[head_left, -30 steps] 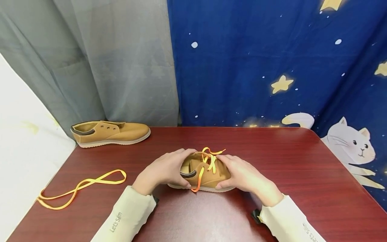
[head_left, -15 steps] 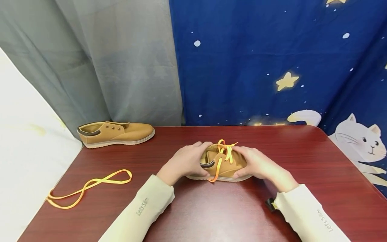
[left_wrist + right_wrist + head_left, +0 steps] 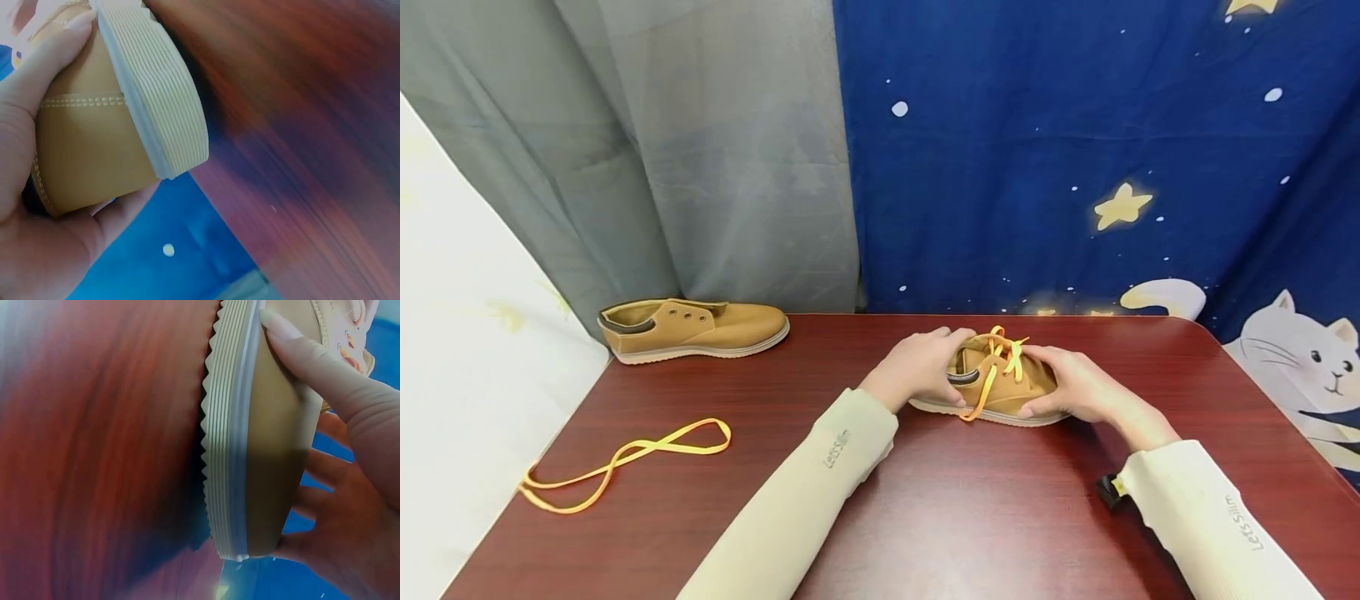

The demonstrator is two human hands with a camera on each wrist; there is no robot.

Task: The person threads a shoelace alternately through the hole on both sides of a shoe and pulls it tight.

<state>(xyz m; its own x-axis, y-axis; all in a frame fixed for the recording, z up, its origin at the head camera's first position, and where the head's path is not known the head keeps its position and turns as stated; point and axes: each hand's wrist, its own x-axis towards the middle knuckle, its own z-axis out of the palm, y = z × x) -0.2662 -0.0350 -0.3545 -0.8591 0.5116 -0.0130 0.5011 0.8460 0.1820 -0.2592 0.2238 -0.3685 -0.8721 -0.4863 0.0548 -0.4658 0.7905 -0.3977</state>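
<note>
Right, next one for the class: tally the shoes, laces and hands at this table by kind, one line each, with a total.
Shoes: 2 (laced shoe, unlaced shoe)
Laces: 2 (loose lace, threaded lace)
Hands: 2 (left hand, right hand)
Total: 6

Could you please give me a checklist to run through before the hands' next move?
1. Left hand holds the laced shoe at its heel end: ok.
2. Right hand holds it at the toe end: ok.
3. Whole sole resting on the table: cannot tell.
4. Held shoe's lace tied tight: cannot tell.
5. Other shoe laced: not ok, its visible eyelets are bare.
6. Loose lace apart from both shoes: ok.
</note>
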